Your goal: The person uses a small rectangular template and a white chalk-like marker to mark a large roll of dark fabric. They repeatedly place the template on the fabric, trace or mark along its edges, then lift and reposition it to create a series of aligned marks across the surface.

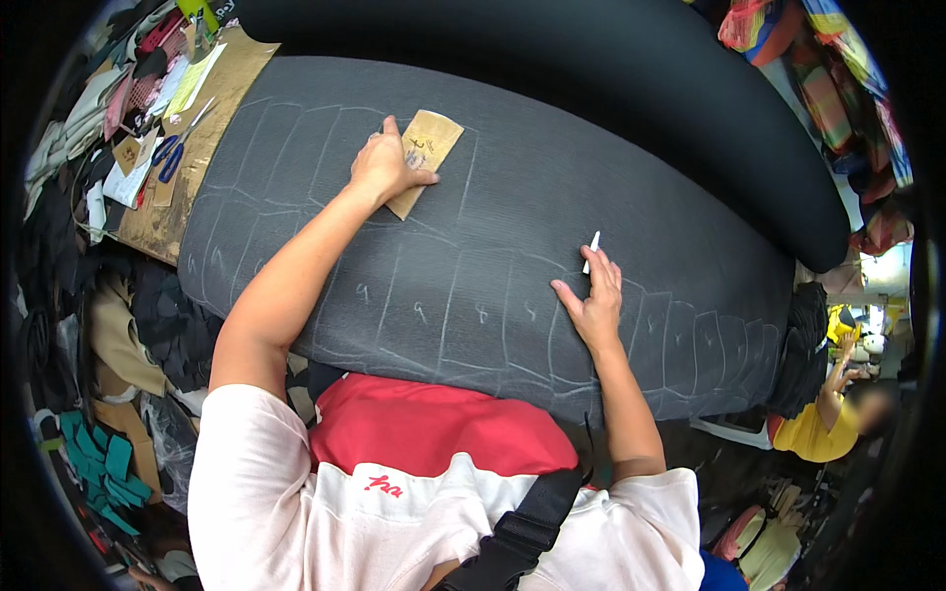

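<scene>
Left hand (pixel 379 165): rests on brown card (pixel 434 138), thumb and finger spread apart; sets thumb across lower part of card, finger by its left edge.

Right hand (pixel 596 300): holds slim white marker (pixel 593 251) among fingers, thumb stretched aside; points marker away from body. Cannot tell whether tip touches cloth.

Card position: lies flat, tilted, on dark grey cloth (pixel 522 217), left of centre toward far side, just left of a pale chalk line. Bears handwritten marks.

Cloth: spreads wide before body. Carries chalked, narrow panel-like outlines in two rows: one on far left, around card; one longer, along near edge, reaching far right. Shows small chalked marks inside near-row outlines.

Beyond cloth: thick black roll (pixel 552 59), curving along far edge.

Left: wooden tabletop (pixel 236 89) with blue-handled scissors (pixel 169 153) and papers. Below these: heaped fabric, teal strips (pixel 99 463).

Right: checked, multicoloured material (pixel 823 89) at top; lower down, co-worker in yellow top (pixel 823 428), near white seat (pixel 734 431).
</scene>
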### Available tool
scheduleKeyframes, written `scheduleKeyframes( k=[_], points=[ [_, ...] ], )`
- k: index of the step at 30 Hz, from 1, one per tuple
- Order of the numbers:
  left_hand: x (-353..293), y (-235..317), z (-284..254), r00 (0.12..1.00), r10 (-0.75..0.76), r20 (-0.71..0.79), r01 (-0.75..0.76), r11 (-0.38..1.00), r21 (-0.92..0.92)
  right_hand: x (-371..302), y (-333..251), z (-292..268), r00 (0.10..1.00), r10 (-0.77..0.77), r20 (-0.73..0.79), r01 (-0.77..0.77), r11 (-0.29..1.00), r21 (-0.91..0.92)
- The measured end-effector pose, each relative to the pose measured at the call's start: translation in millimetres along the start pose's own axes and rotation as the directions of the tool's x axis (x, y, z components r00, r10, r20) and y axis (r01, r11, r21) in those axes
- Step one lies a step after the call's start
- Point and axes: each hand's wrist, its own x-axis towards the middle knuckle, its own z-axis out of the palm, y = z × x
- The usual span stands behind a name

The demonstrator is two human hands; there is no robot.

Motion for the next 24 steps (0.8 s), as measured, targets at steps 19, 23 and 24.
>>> scheduleKeyframes(
  k=[19,23,24],
  points=[
    [-18,15,38,0.877,0.451,0.168,-0.476,0.865,0.162,42,-12,-15,0.983,0.177,-0.038,-0.151,0.916,0.372],
    [1,32,46,0.879,0.456,0.141,-0.474,0.87,0.138,94,-25,3,0.979,0.201,-0.035,-0.17,0.9,0.402],
    [5,34,46,0.884,0.441,0.154,-0.459,0.882,0.109,109,-27,10,0.983,0.184,-0.017,-0.164,0.914,0.37]
  ],
)
